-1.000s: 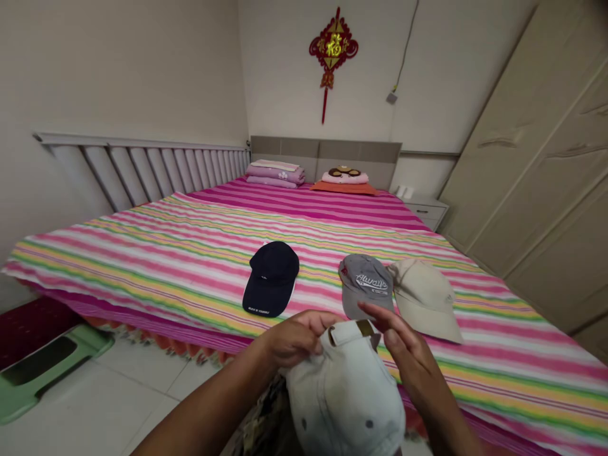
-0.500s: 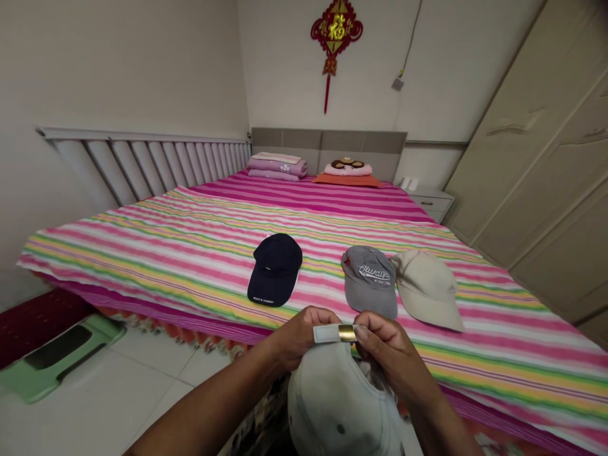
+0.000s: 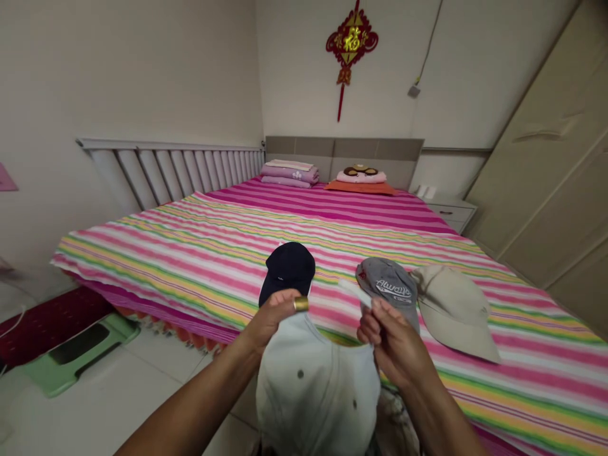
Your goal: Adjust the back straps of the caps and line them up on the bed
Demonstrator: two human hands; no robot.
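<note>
A pale grey-green baseball cap [image 3: 318, 386] is held up in front of me, its back opening facing the bed. My left hand [image 3: 273, 320] pinches the strap end with the gold metal buckle [image 3: 301, 304]. Between thumb and fingers, my right hand [image 3: 392, 332] grips the loose strap [image 3: 354, 291], whose free end points up and left. The strap and buckle are apart. Beyond my hands lie a navy cap [image 3: 289, 269], partly covered by my left hand, a grey cap with white lettering [image 3: 387, 282] and a beige cap [image 3: 453, 310].
The caps rest on a striped bedsheet [image 3: 190, 253]. Folded bedding [image 3: 289, 174] and a pink folded pile [image 3: 361, 178] sit by the headboard [image 3: 380, 152]. A green plastic stool [image 3: 85, 354] stands on the floor at left; a nightstand [image 3: 451, 209] is at far right.
The strap has come out of the buckle. My hands have moved apart, the left one leftward with the buckle and the right one with the free strap. The view has shifted slightly left.
</note>
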